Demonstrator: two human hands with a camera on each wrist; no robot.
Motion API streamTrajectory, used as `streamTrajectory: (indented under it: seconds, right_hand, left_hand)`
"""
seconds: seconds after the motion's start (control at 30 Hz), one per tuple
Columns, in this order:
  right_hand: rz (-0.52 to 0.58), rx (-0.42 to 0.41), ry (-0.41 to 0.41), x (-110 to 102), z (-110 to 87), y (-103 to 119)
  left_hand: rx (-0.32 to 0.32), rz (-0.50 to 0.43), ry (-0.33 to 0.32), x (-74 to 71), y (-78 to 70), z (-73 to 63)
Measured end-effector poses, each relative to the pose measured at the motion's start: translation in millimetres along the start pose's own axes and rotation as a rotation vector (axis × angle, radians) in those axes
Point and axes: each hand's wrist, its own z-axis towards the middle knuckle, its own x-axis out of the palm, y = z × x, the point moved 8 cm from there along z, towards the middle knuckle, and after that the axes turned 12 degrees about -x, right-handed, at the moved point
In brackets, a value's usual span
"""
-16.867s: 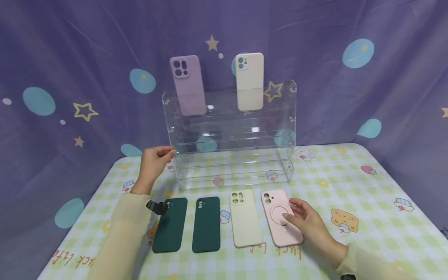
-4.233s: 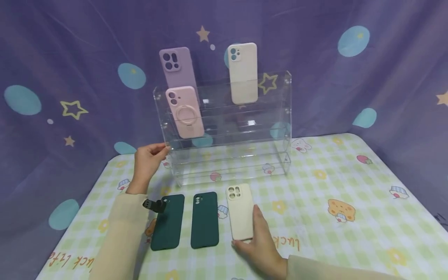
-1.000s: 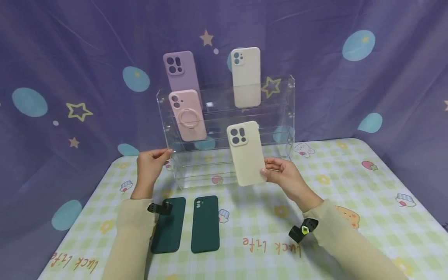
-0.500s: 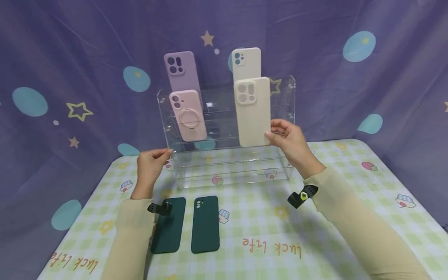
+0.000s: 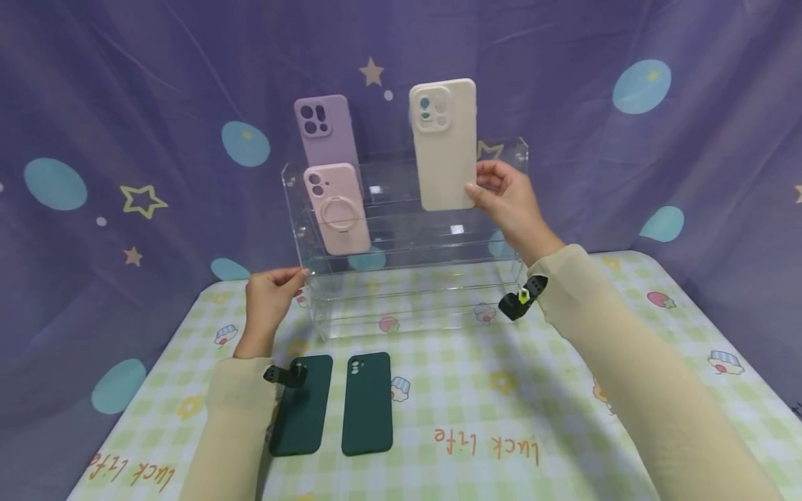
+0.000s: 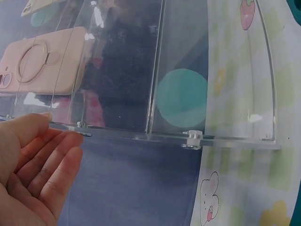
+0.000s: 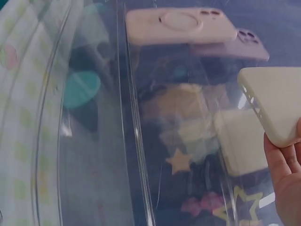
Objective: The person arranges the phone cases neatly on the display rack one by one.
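My right hand (image 5: pixel 512 209) pinches a cream phone case (image 5: pixel 446 163) by its lower right edge, thumb on the back. It holds the case upright in front of the upper right part of a clear acrylic display rack (image 5: pixel 410 233). Behind it, hidden in the head view, a white phone case (image 7: pixel 242 146) shows in the right wrist view. On the rack's left side stand a purple phone case (image 5: pixel 327 132) and, one tier lower, a pink phone case (image 5: pixel 337 212) with a ring. My left hand (image 5: pixel 268 296) pinches the rack's left side edge between thumb and fingers.
Two dark green phone cases (image 5: pixel 367 403) lie side by side on the checked tablecloth (image 5: pixel 476 390); the left one is partly covered by the strap on my left wrist. A purple patterned curtain (image 5: pixel 595 174) hangs close behind the rack.
Since the earliest frame, the pink case has gone from the table to the rack. My right hand has lifted the cream case from the table, up to the top tier. My left hand stays put.
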Motion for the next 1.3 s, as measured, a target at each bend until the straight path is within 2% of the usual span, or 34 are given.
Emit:
streamTrajectory:
  seconds: [0.17,0.37,0.6,0.93,1.3]
  right_hand:
    - [-0.055,0.004,-0.014,-3,12.2,-6]
    - [-0.114,0.031,-0.015,-7,18.0,-14]
    - [-0.21,0.066,0.045,0,21.3,-21]
    - [-0.576,0.114,0.116,7,21.2,-14]
    - [-0.679,0.142,0.254,10,20.1,-15]
  left_hand:
    - [0.011,-0.001,-0.003,0.1,-0.3,0.4]
    - [0.0,0.01,0.003,1.2,3.6,2.8]
    - [0.005,0.018,0.003,0.9,3.4,1.4]
    - [0.029,0.002,0.002,-0.3,-0.4,0.4]
    - [0.017,0.002,0.017,0.9,1.0,1.1]
